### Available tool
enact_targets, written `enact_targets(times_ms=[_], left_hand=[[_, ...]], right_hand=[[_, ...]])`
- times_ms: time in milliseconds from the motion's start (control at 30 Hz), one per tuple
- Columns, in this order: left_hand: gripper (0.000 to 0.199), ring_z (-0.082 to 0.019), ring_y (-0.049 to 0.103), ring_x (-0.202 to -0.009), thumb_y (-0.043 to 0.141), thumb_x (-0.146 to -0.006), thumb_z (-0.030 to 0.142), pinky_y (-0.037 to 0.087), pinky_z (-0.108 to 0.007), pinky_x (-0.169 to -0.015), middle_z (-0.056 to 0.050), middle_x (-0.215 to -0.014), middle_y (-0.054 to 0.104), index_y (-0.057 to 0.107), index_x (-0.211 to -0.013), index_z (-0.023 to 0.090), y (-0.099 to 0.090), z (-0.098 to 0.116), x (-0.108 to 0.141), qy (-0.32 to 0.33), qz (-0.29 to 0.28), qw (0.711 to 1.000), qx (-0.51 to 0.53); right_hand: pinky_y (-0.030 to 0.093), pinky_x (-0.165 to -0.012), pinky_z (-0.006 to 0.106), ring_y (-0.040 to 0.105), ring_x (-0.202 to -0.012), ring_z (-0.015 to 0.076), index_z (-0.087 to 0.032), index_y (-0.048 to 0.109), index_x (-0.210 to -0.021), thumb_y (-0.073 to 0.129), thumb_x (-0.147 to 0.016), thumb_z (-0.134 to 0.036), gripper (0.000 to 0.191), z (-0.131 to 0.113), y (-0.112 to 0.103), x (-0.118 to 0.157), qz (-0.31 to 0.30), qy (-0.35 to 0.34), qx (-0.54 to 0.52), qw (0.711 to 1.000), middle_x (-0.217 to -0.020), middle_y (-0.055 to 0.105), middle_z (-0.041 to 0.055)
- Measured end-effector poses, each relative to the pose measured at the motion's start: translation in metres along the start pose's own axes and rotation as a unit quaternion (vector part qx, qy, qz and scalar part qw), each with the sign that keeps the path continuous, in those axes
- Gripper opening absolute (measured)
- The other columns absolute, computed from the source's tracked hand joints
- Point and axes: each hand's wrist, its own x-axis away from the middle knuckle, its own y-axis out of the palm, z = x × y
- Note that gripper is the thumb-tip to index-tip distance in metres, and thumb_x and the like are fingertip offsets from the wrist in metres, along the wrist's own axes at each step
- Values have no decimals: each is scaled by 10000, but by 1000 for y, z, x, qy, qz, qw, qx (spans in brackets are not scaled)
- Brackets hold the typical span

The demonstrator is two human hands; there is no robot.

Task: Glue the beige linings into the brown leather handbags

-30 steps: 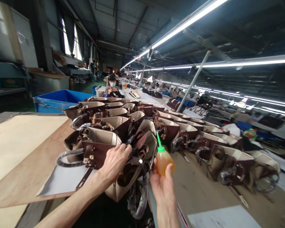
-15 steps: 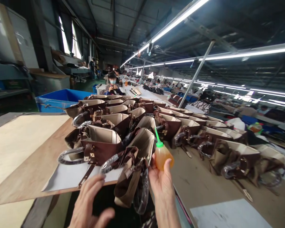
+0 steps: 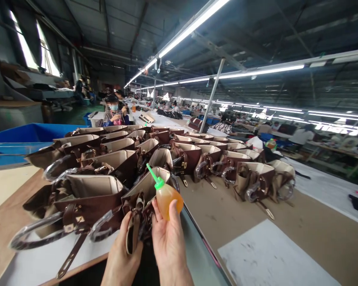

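Note:
My right hand [image 3: 168, 242] is closed round a squeeze bottle [image 3: 168, 200] of amber liquid. The bottle's green nozzle points up and to the left. Just left of it, my left hand [image 3: 121, 254] grips a brown and beige part [image 3: 133, 234] of the nearest handbag, thumb on one side and fingers on the other. That handbag [image 3: 150, 184] stands open at the table's front edge, its pale lining showing; its lower part is hidden behind my hands. Beside it on the left stands another brown handbag [image 3: 97, 202] with plastic-wrapped handles and a hanging strap [image 3: 73, 254].
Several rows of open brown handbags [image 3: 187, 159] cover the table ahead. A white sheet [image 3: 265, 254] lies on the brown tabletop [image 3: 209, 210] at right. Far left is a blue bin [image 3: 32, 133]. A masked person [image 3: 115, 113] sits beyond the bags.
My left hand has moved in from the left and closed on the nearest handbag. The view has turned right; the bottle stays in my right hand, its nozzle tilted further left.

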Motion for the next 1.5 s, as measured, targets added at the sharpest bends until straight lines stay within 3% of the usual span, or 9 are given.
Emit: enact_targets(times_ms=[200, 333, 467, 600, 767, 1000, 1267, 1400, 1500], left_hand=[[249, -217, 658, -793, 478, -722, 297, 510, -238, -705, -14, -795, 705, 645, -872, 190, -33, -10, -49, -39, -70, 995, -61], [195, -171, 594, -632, 486, -716, 307, 449, -203, -569, 19, -630, 621, 633, -750, 184, -33, -8, -59, -56, -61, 995, -48], [213, -133, 492, -510, 489, -723, 343, 368, -202, -470, 35, -529, 507, 577, -647, 164, -28, 2, -70, -101, -75, 992, -5], [190, -154, 534, -569, 537, -701, 336, 397, -213, -509, 24, -572, 560, 595, -688, 156, -24, 0, -73, -117, -95, 988, 38], [309, -211, 624, -823, 545, -749, 381, 481, -251, -711, -14, -846, 687, 623, -957, 165, -27, -6, -61, -87, -131, 984, 84], [439, -255, 637, -855, 625, -686, 429, 482, -297, -709, -33, -896, 695, 562, -1064, 215, -38, 10, -44, -105, -74, 990, -62], [395, -200, 619, -688, 606, -704, 455, 478, -246, -593, -25, -763, 691, 666, -909, 123, -24, 18, -54, -177, -96, 956, 214], [400, -233, 615, -872, 617, -711, 422, 485, -275, -754, -23, -884, 699, 659, -998, 148, -11, 11, -48, -150, -100, 958, 221], [470, -270, 595, -954, 640, -685, 434, 465, -334, -845, -58, -933, 689, 639, -1031, 116, -9, 5, -40, -191, -104, 943, 253]], right_hand=[[408, -922, 552, 653, -804, 209, -187, 614, -912, 780, -670, -318, 321, -32, -3, 13, 68, 109, -140, 982, -883, 706, 44], [366, -959, 585, 643, -848, 201, -199, 608, -892, 698, -770, -307, 185, -73, -16, 13, 149, 57, -157, 975, -921, 691, 5], [305, -1019, 571, 628, -878, 181, -232, 621, -962, 638, -821, -340, 179, -98, -26, 10, 168, 11, -133, 977, -977, 675, -33], [284, -1035, 561, 608, -930, 182, -241, 632, -953, 636, -823, -338, 162, -101, -34, 9, 166, 9, -133, 977, -1040, 662, -31], [311, -1025, 552, 599, -932, 184, -223, 630, -951, 652, -812, -316, 169, -93, -43, 9, 177, 30, -128, 975, -1057, 650, -17], [296, -1033, 549, 604, -919, 181, -239, 644, -937, 609, -842, -333, 138, -99, -38, 12, 192, 16, -108, 975, -982, 671, -35], [315, -1035, 526, 603, -925, 176, -231, 643, -945, 591, -853, -348, 158, -102, -39, 13, 198, 11, -91, 976, -954, 672, -37], [312, -1038, 528, 599, -942, 175, -246, 636, -967, 601, -846, -355, 166, -102, -44, 13, 194, 7, -84, 977, -984, 667, -39], [310, -1040, 525, 600, -946, 173, -247, 630, -974, 620, -833, -357, 179, -100, -47, 13, 199, 7, -76, 977, -980, 666, -37]])
